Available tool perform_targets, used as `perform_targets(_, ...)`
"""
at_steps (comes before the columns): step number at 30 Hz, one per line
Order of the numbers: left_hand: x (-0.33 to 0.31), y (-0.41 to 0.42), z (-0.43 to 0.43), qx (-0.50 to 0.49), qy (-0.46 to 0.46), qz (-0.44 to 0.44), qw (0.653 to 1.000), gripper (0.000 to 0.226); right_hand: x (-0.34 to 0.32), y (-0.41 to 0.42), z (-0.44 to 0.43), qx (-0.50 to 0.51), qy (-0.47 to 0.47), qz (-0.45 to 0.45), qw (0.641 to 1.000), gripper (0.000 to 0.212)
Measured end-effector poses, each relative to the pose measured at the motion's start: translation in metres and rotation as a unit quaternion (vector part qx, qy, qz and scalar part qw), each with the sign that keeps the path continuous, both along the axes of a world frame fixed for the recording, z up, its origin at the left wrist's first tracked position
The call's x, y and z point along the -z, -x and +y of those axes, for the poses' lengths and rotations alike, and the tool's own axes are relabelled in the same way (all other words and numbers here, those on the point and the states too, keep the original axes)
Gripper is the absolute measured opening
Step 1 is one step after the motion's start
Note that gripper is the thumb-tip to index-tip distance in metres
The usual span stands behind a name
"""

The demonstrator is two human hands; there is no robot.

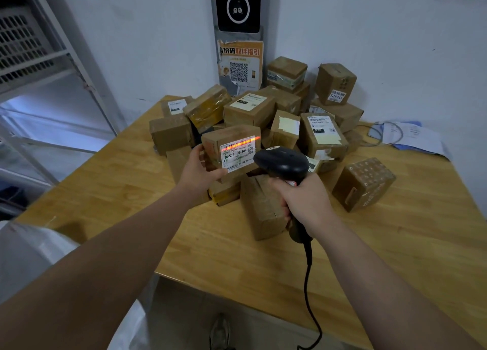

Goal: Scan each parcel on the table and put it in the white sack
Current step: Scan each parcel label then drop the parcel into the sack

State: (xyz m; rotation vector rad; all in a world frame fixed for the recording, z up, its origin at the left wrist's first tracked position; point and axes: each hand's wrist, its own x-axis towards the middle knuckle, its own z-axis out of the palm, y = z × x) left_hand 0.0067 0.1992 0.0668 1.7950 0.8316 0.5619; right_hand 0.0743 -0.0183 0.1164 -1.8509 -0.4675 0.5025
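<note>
My left hand (200,171) grips a small brown cardboard parcel (232,149) from below and holds it above the pile, its white label facing me. My right hand (305,199) grips the handle of a black barcode scanner (282,162), whose head points at the label. A red-orange scan line lies across the barcode at the label's top. Behind and around it, several brown parcels (321,136) are heaped on the wooden table (131,191). The white sack (31,257) stands at the table's left front corner, partly behind my left forearm.
A taped box (363,183) sits apart at the right of the pile. Papers and a cable (411,136) lie at the far right by the wall. A metal rack (52,73) stands at the left. The scanner's black cord hangs over the table's front edge.
</note>
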Motion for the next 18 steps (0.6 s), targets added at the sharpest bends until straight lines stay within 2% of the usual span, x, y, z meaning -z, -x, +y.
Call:
perform_targets(10, 0.000, -0.006, -0.005, -0.004, -0.002, 0.003, 1.000, 0.087, 0.003, -0.004, -0.007, 0.006, -0.015, 0.010, 1.000, 0.027)
perform_targets(13, 0.001, -0.007, -0.007, -0.004, 0.024, 0.002, 1.000, 0.074, 0.004, -0.004, -0.010, 0.010, -0.022, -0.006, 1.000, 0.029)
perform_targets(18, 0.000, -0.010, -0.013, 0.005, 0.136, -0.010, 0.991, 0.036, 0.019, 0.002, -0.013, 0.032, -0.044, -0.007, 0.998, 0.023)
